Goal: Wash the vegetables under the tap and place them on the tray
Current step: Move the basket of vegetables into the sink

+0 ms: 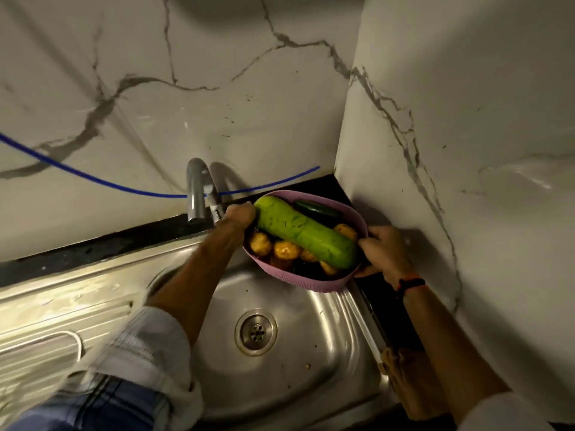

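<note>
Both arms reach out over the steel sink: the left hand curls its grip on the pink ribbed basket's far rim beside the chrome tap, the right hand clasping the near rim. Inside lie a smooth green gourd, bumpy potatoes and a dark cucumber.

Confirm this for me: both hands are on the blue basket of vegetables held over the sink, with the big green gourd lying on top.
One thing is wrong: the basket is pink, not blue, as the head view shows. Left hand, right hand, sink and green gourd are as you say.
</note>
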Available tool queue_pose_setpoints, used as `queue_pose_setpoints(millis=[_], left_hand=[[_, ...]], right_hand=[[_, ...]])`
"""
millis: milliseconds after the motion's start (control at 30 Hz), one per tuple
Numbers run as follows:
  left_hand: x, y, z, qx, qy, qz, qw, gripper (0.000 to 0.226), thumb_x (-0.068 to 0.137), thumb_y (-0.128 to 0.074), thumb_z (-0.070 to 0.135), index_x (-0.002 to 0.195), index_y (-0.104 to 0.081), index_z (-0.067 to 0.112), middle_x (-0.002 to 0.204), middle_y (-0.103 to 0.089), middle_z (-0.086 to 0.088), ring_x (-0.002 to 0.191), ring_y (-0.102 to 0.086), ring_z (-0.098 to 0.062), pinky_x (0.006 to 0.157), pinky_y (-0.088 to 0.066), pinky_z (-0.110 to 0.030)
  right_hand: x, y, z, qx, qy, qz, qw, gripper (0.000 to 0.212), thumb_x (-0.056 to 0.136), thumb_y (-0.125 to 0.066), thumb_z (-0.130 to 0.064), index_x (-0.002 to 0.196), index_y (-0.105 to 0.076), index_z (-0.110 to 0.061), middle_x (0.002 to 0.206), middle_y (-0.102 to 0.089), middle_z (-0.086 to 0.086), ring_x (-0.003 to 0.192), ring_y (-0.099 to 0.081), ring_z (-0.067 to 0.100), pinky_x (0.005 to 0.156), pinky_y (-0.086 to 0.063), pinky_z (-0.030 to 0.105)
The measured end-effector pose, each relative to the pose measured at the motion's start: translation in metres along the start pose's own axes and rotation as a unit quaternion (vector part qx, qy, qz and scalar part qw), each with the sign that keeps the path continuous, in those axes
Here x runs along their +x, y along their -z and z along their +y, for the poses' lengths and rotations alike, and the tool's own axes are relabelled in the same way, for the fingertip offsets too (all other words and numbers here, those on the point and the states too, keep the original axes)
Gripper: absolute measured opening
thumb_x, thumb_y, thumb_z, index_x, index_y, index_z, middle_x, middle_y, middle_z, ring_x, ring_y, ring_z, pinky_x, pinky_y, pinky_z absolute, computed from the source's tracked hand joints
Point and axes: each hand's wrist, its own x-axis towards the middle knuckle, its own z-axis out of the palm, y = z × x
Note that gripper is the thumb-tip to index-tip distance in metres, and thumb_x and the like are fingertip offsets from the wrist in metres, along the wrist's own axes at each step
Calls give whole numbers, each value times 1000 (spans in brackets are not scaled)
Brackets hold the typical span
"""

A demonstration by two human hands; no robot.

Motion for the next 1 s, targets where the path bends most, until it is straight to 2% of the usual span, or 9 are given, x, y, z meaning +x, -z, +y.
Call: queue_pose_setpoints(millis=[67,133,200,367,433,533,633,833,1000], left_hand=[[-13,17,-22,-44,48,12,998,31,101,-45,17,127,-55,5,120,-63,-16,103,-62,-30,88,-55,-44],[-29,33,-44,-89,76,5,993,22,101,-42,11,115,-58,6,98,-63,-12,82,-60,-23,66,-51,-36],[-39,40,-57,-109,97,9,989,23,99,-42,8,116,-56,4,96,-61,-13,75,-56,-21,57,-47,-31],[-43,83,-109,-163,131,76,975,29,95,-49,16,121,-58,7,109,-63,-14,79,-60,-22,59,-48,-32],[-41,95,-132,-180,149,98,967,30,92,-49,15,118,-58,4,101,-60,-15,76,-59,-24,60,-48,-30],[-41,104,-162,-168,180,123,961,34,88,-46,9,119,-59,1,76,-50,-10,60,-50,-21,53,-40,-25],[-36,108,-186,-178,206,139,952,41,87,-45,6,123,-57,-9,71,-48,-9,61,-50,-24,53,-38,-26],[-15,107,-215,-169,249,143,943,42,86,-45,8,121,-58,-10,76,-51,-13,81,-53,-31,58,-40,-30],[5,107,-221,-163,256,145,942,40,88,-45,9,122,-59,-9,77,-51,-14,78,-53,-32,57,-41,-31]], right_hand=[[1,-6,2,-63,29,-12,998,23,77,-52,-2,85,-72,-11,84,-70,21,67,-69,41,48,-57,52],[0,-16,2,-127,59,-30,990,25,74,-52,-5,83,-73,-15,78,-70,18,58,-69,39,45,-56,51],[0,-20,2,-162,68,-38,984,27,77,-53,-3,86,-74,-16,77,-70,15,56,-69,37,43,-57,46],[2,-62,28,-239,89,-67,965,21,75,-57,-5,82,-75,-14,69,-68,12,59,-68,32,48,-58,47],[7,-83,41,-260,92,-87,957,16,72,-61,-10,79,-74,-15,63,-67,11,59,-67,29,53,-58,51],[6,-107,51,-293,94,-101,946,6,78,-70,-22,78,-75,-24,63,-68,2,60,-66,23,58,-59,43],[11,-124,63,-320,86,-116,936,13,79,-67,-15,83,-77,-21,73,-71,5,72,-67,27,61,-55,36],[31,-147,84,-343,71,-146,925,29,81,-57,-4,92,-77,-22,71,-70,7,51,-60,20,36,-45,23],[49,-161,86,-354,70,-146,921,27,79,-54,-1,83,-76,-16,69,-69,8,50,-58,19,42,-51,34]])
